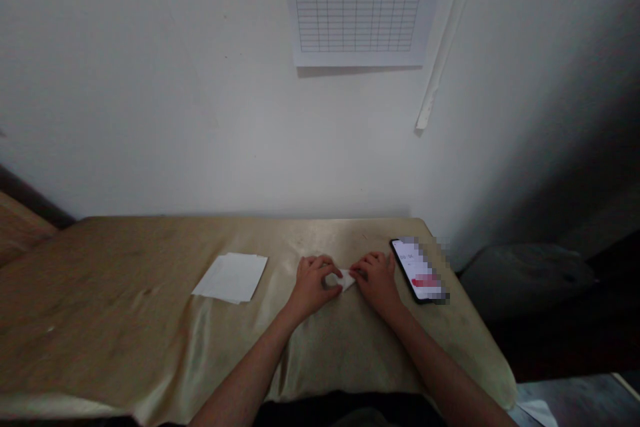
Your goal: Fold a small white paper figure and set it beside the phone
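Observation:
A small folded piece of white paper (346, 279) lies on the cloth-covered table between my two hands. My left hand (315, 285) has its thumb and fingers curled round the paper's left side, pinching it. At the paper's right end, the fingertips of my right hand (376, 278) press together on its edge. Parts of the paper are hidden under the fingers. To the left of my left hand rests a loose stack of white paper sheets (233, 277). Just right of my right hand is a phone (415, 273) with its screen lit.
A shiny tan cloth (125, 320) covers the table, with folds along the front. The white wall (250, 147) rises behind the table's back edge. On it hang a printed grid sheet (360, 13) and a pale strip (445, 47). A grey bulky object (525, 280) stands beyond the right edge.

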`<state>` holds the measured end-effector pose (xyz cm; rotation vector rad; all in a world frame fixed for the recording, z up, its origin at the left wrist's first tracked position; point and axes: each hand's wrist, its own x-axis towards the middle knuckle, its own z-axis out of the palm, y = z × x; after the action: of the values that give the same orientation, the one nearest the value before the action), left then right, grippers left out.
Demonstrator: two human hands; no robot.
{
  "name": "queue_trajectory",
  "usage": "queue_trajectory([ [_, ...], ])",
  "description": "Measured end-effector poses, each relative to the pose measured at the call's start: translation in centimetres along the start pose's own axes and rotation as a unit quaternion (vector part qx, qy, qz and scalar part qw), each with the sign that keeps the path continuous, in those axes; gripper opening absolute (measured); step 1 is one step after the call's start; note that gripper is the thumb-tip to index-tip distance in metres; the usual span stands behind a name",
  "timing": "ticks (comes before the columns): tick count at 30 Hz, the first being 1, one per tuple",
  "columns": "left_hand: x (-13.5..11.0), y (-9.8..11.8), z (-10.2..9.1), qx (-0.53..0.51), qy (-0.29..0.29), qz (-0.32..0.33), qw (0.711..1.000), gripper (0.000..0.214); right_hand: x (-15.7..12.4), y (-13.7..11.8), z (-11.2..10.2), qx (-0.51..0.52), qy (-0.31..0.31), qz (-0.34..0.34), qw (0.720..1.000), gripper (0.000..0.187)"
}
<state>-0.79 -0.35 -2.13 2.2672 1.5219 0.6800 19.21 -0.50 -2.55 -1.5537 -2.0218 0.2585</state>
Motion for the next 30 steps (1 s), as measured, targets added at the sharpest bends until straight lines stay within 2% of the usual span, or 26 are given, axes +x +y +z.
queue_trajectory([
  [5, 0.04, 0.00, -0.05, -0.008, -0.001, -0.005, 1.000, 0.020, -0.13, -0.12, 0.29, -0.021, -0.006, 0.018, 1.000, 0.012],
  [14, 0.28, -0.32, 0.21, -0.009, -0.011, -0.019, 1.000, 0.029, -0.06, -0.25, 0.53, -0.029, -0.006, 0.037, 0.999, 0.013],
  [30, 0.34, 0.17, -0.02, 0.004, -0.018, -0.027, 0.999, 0.029, -0.07, -0.67, 0.73, -0.032, 0.003, 0.052, 0.998, 0.013],
])
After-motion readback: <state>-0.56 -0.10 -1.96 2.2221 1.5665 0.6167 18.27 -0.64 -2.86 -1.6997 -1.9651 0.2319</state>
